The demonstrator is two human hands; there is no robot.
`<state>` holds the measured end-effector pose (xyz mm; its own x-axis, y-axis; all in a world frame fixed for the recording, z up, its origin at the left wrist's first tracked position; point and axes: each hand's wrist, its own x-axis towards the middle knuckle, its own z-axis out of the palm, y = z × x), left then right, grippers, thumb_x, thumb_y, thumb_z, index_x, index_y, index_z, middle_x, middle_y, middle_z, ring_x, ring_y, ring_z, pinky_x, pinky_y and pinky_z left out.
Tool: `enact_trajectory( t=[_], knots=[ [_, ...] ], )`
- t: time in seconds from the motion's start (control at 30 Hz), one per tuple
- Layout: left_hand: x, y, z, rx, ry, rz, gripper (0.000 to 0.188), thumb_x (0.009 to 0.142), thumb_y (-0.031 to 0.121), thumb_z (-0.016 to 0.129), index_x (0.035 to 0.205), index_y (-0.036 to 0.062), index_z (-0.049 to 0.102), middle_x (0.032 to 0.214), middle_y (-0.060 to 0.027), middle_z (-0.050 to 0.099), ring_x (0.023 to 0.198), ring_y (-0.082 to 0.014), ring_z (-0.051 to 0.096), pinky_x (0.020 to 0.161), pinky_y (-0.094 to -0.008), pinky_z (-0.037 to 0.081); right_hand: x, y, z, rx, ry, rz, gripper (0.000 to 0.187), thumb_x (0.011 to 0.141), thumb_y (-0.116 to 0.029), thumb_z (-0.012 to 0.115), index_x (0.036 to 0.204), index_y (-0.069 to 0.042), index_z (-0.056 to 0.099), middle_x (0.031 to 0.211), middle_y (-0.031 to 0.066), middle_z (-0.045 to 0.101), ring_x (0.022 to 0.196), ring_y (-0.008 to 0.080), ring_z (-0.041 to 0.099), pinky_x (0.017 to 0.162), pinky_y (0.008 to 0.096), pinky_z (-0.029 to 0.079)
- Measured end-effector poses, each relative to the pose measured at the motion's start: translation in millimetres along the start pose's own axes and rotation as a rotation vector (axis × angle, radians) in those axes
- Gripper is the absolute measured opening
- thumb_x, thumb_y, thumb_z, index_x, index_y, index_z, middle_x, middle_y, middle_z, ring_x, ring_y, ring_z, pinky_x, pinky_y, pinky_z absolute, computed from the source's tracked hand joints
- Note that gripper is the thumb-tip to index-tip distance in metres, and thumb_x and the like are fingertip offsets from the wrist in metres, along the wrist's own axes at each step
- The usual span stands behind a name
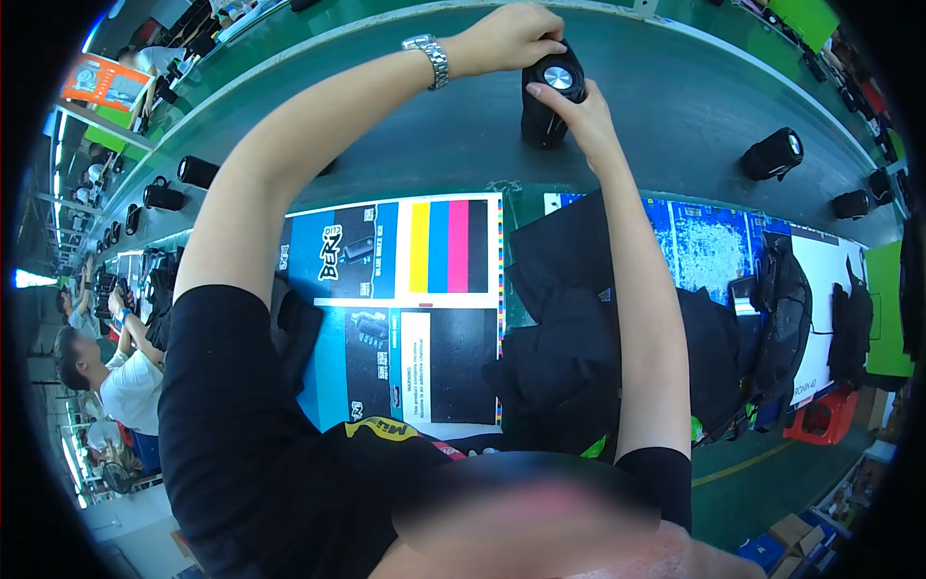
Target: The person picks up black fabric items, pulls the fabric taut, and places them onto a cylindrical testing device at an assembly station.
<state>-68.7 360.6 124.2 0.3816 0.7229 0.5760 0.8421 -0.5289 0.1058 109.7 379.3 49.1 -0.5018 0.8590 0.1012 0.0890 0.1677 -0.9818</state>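
Your right hand [585, 114] is wrapped around the near side of a black barrel speaker [542, 124], with its thumb by the shiny silver end. The rest of its fingers are mostly out of sight, but it seems to have good hold. Your left hand [521, 37] is curled in tight at the speaker's far top edge. I can't tell if it pinches a strap or just touches the case.

What could go wrong? If your right fingers slip on the smooth side while your left hand pulls, the speaker could tip over and roll. Your thumb is so near the silver disc that a hard push could dent or smudge it. Your metal watch [426, 60] could scratch the case if that wrist drops.

The silver end points up, toward your face. The long way of the speaker goes from there down to its bottom, standing up or nearly so. It is out in front of you, over the green belt [415, 125]; I can't tell if its bottom rests there.

Another speaker [769, 156] is well off to your right, so a rolling one might bump it.
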Motion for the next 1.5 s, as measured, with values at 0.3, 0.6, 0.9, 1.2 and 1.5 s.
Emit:
enact_trajectory(
  t=[0.3, 0.6, 0.9, 1.2, 1.5],
  knots=[
    [-42, 33, -48, -0.125, 0.005, -0.269, 0.016, 0.076, 0.014, 0.070, 0.073, -0.0013, 0.064, 0.069, -0.0177, 0.061, 0.064, -0.0310, 0.060, 0.059, -0.0377, 0.047, 13, 17, 44, -0.149, -0.187, -0.305, 0.071, 0.057, -0.055, 0.084, 0.096, 0.002, 0.067, 0.090, 0.0164, 0.063, 0.090, 0.0265, 0.062, 0.081, 0.0338, 0.050],
    [-55, 40, -60, -0.111, 0.034, -0.165, 0.015, 0.076, 0.013, 0.071, 0.076, -0.0009, 0.065, 0.070, -0.0170, 0.062, 0.068, -0.0318, 0.060, 0.063, -0.0384, 0.047, 23, -1, 51, -0.160, -0.210, -0.230, 0.038, 0.075, -0.033, 0.069, 0.093, 0.000, 0.066, 0.079, 0.0075, 0.066, 0.072, 0.0153, 0.063, 0.065, 0.0270, 0.049],
    [-70, 59, -53, -0.199, 0.221, -0.180, 0.017, 0.079, 0.016, 0.070, 0.083, -0.0001, 0.068, 0.077, -0.0153, 0.066, 0.071, -0.0321, 0.062, 0.065, -0.0381, 0.049, -3, -7, 29, 0.070, -0.369, -0.237, 0.083, 0.082, -0.069, 0.052, 0.116, 0.007, 0.054, 0.108, 0.0176, 0.062, 0.105, 0.0242, 0.059, 0.091, 0.0369, 0.043],
    [-63, 25, 47, -1.541, 0.618, -0.948, 0.060, 0.099, 0.050, 0.036, 0.095, -0.0016, 0.066, 0.091, -0.0107, 0.068, 0.084, -0.0189, 0.062, 0.087, -0.0284, 0.044, 52, 11, 64, 0.586, -0.028, 0.097, 0.074, 0.095, -0.061, 0.033, 0.115, 0.007, 0.056, 0.100, 0.0119, 0.065, 0.095, 0.0197, 0.062, 0.086, 0.0290, 0.045],
    [-65, 30, 107, -1.341, 0.914, -0.997, 0.063, 0.097, 0.050, 0.036, 0.086, -0.0054, 0.066, 0.083, -0.0069, 0.066, 0.075, -0.0162, 0.058, 0.075, -0.0312, 0.046, 57, 54, 48, 0.676, 0.247, 0.127, 0.030, 0.090, -0.018, 0.056, 0.108, 0.004, 0.066, 0.097, 0.0078, 0.068, 0.086, 0.0164, 0.064, 0.077, 0.0286, 0.050]
  ],
)
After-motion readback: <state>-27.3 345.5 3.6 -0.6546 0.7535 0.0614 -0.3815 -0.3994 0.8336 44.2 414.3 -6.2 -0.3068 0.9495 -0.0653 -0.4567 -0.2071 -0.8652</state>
